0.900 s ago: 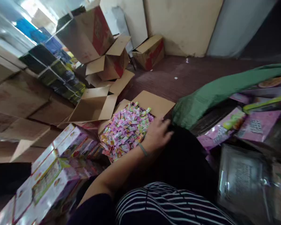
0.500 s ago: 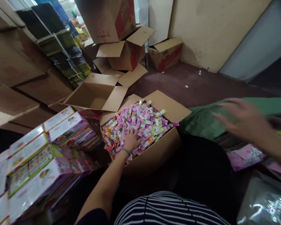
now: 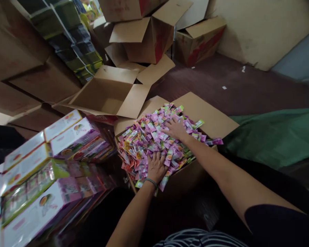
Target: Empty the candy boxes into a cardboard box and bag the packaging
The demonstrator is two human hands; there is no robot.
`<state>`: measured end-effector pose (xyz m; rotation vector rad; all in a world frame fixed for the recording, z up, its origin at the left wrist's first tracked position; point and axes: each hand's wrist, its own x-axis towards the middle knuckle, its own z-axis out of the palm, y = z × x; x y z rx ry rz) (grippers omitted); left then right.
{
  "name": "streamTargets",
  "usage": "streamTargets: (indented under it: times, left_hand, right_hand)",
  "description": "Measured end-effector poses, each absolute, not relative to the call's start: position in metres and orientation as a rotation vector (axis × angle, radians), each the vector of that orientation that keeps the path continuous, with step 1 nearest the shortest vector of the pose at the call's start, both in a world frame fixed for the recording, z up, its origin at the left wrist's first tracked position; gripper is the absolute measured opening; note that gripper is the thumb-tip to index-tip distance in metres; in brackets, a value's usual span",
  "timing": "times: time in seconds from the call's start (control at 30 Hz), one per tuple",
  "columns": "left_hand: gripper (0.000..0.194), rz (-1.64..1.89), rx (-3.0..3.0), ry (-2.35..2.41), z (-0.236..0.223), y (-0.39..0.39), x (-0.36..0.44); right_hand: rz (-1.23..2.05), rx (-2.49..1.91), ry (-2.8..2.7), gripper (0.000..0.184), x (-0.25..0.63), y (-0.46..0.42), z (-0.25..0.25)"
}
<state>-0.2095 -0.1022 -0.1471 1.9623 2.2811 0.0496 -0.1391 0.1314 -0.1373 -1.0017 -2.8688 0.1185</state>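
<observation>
A cardboard box [image 3: 208, 118] in front of me is heaped with small stick sachets [image 3: 154, 128], mostly pink-purple, some green, orange and red. My left hand [image 3: 156, 168], with a dark band at the wrist, lies on the near side of the heap, fingers spread and pressed onto the sachets. Farther back on the same heap rests my right hand [image 3: 175, 128], its fingers stretched out over the sachets. Neither hand visibly grips a sachet. A few sachets stick out over the box's right edge.
Stacked printed cartons [image 3: 72, 137] in clear wrap stand at the left. Behind the heap sits an open cardboard box [image 3: 105, 92], with more open boxes [image 3: 149, 37] beyond. Large brown cartons [image 3: 20, 51] rise at the far left. A green sheet [image 3: 270, 137] lies at right.
My right hand has come from above the green sheet at the right onto the sachets. My left hand stays on the heap. The view has shifted, with the box now closer.
</observation>
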Motion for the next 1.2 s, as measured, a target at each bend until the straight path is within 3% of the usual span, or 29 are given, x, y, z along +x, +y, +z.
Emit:
streamTargets:
  times: [0.33, 0.5, 0.6, 0.73, 0.83, 0.97, 1.1, 1.2]
  left_hand:
    - [0.046, 0.059, 1.841, 2.191, -0.165, -0.082, -0.2]
    - [0.044, 0.181, 1.57, 1.999, -0.117, -0.074, -0.225]
    - [0.039, 0.466, 1.397, 1.792, -0.076, -0.067, -0.277]
    - [0.035, 0.658, 1.318, 2.385, -0.047, -0.037, -0.359]
    - [0.046, 0.266, 1.556, 2.781, -0.06, 0.011, -0.403]
    - [0.072, -0.15, 1.682, 2.678, -0.102, 0.088, -0.439]
    - [0.087, -0.027, 1.395, 2.731, -0.124, 0.141, -0.468]
    - [0.082, 0.13, 1.218, 2.795, -0.116, 0.146, -0.493]
  right_hand:
    - [0.097, -0.951, -2.788, 0.049, -0.148, 0.17, -0.166]
    - [0.085, -0.908, -2.772, 0.047, -0.151, 0.171, -0.177]
    - [0.076, -0.902, -2.748, 0.047, -0.152, 0.171, -0.184]
    - [0.072, -0.867, -2.742, 0.047, -0.152, 0.171, -0.187]
    - [0.072, -0.866, -2.747, 0.045, -0.153, 0.172, -0.186]
    - [0.102, -0.883, -2.757, 0.042, -0.154, 0.175, -0.186]
    - [0.124, -0.891, -2.788, 0.04, -0.154, 0.178, -0.187]
    - [0.132, -0.895, -2.805, 0.041, -0.153, 0.18, -0.188]
